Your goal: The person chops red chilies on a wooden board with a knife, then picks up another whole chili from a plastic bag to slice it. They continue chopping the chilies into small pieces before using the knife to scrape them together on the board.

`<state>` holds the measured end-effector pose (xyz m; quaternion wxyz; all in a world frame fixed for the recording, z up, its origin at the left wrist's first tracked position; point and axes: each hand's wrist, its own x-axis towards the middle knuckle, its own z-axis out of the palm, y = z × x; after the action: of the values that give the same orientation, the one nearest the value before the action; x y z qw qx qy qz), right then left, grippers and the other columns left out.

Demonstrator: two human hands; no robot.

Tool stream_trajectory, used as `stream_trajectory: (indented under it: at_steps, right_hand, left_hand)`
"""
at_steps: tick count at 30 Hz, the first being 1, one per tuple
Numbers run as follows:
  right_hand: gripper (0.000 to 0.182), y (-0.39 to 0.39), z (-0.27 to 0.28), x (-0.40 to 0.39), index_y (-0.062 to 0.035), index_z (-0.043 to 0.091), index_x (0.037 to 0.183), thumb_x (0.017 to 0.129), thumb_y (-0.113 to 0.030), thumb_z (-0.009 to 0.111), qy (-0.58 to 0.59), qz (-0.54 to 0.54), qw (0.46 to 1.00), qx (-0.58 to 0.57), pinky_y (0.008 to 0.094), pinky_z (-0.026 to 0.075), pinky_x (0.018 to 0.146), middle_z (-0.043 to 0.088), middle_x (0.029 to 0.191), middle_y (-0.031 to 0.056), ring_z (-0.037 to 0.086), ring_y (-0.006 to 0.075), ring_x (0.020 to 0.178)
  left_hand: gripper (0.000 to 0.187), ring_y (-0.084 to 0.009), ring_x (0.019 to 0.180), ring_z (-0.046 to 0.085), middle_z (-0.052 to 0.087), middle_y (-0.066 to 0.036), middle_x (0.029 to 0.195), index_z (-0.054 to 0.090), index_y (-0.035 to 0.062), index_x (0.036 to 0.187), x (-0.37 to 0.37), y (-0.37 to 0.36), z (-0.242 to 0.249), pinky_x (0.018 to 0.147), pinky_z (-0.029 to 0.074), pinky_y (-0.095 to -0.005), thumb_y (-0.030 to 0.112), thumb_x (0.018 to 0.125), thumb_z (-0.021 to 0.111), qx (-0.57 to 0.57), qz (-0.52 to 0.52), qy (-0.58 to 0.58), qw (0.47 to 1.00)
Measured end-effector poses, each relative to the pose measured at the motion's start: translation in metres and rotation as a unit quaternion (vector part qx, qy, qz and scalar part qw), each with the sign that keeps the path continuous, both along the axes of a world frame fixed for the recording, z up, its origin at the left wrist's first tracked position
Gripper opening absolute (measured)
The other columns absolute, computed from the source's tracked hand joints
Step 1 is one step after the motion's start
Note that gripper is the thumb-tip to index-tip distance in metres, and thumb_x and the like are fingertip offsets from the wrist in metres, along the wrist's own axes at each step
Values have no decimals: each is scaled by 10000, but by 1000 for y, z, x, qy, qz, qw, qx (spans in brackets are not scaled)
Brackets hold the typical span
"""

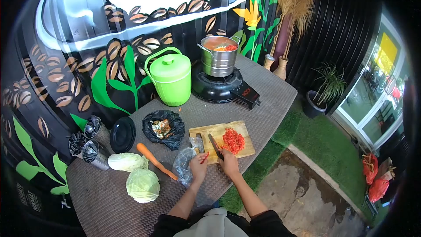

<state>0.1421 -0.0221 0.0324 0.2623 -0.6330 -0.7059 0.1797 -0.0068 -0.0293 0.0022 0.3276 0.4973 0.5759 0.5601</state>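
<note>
A wooden cutting board (217, 131) lies on the grey table (245, 79) with a pile of chopped red pieces (233, 140) on its right part. My right hand (229, 162) grips the handle of a dark knife (214, 145), whose blade lies across the board just left of the pile. My left hand (198, 165) sits at the board's near left corner and pinches a small red piece (205, 156). Clear plastic bags (184, 162) lie beside that hand.
A carrot (154, 159) and two cabbages (141, 183) lie to the left. A black bag of scraps (164, 128), a black plate (122, 134) and metal cutlery cups (90, 147) stand behind. A green lidded bucket (170, 78) and a steel pot (218, 56) on a black stove (219, 88) are farther back.
</note>
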Motion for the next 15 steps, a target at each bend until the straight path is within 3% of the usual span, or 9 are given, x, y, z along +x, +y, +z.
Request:
stream_trajectory:
  at_steps: [5, 8, 12, 15]
  right_hand:
    - [242, -11, 0, 1, 41, 510, 1061, 842, -57, 534, 89, -60, 990, 88, 481, 477, 775, 586, 965, 263, 585, 439, 884]
    - [221, -22, 1, -6, 47, 515, 1038, 850, -63, 555, 174, -60, 978, 99, 483, 466, 758, 580, 927, 279, 579, 448, 902]
    - [195, -29, -10, -15, 15, 540, 1001, 853, -90, 609, 188, -11, 979, 85, 447, 473, 723, 608, 848, 249, 609, 413, 837]
    - [186, -27, -12, -15, 25, 531, 975, 861, -97, 611, 160, -76, 982, 59, 459, 479, 672, 617, 784, 255, 625, 414, 764]
  left_hand:
    - [189, -146, 804, 673, 704, -112, 878, 668, -33, 969, -2, 0, 0, 736, 514, -245, -70, 789, 626, 13, 3, 17, 1000]
    - [186, -142, 813, 672, 703, -114, 877, 671, -28, 971, -3, -1, 2, 737, 513, -247, -69, 797, 621, 10, -5, 1, 1000]
    - [181, -140, 810, 672, 704, -116, 883, 674, -30, 968, -3, -2, 2, 735, 515, -251, -72, 802, 615, 22, 4, 3, 1000]
    - [175, -141, 801, 672, 705, -118, 882, 679, -30, 960, -8, -1, 0, 729, 516, -249, -68, 801, 619, 28, 12, 13, 999]
